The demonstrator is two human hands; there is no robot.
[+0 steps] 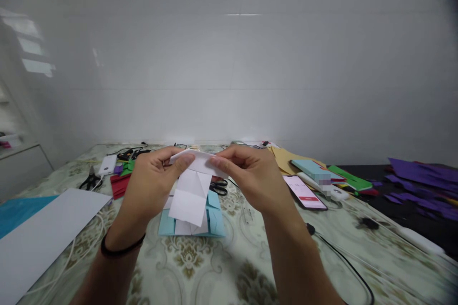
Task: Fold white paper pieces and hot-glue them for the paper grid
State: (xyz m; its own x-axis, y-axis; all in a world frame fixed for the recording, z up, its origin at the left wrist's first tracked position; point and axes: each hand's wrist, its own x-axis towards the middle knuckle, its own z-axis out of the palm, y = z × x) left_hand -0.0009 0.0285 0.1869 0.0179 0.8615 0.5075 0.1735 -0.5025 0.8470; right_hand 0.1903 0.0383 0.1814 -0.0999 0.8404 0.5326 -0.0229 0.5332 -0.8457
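Note:
A folded piece of white paper is held up in the air between both hands, its creased lower flap hanging down. My left hand pinches its top edge at the left, thumb in front. At the right end of the same edge, my right hand grips it between thumb and fingers. Behind and below lies a light blue folded paper piece on the table, with white paper in its middle, partly hidden by the held sheet. Black-handled scissors show just behind the paper, partly covered.
Left are a large white sheet, blue paper, pliers, and red folded paper. Right are a lit phone, a light blue stack, green paper, purple paper and a black cable on the patterned tablecloth.

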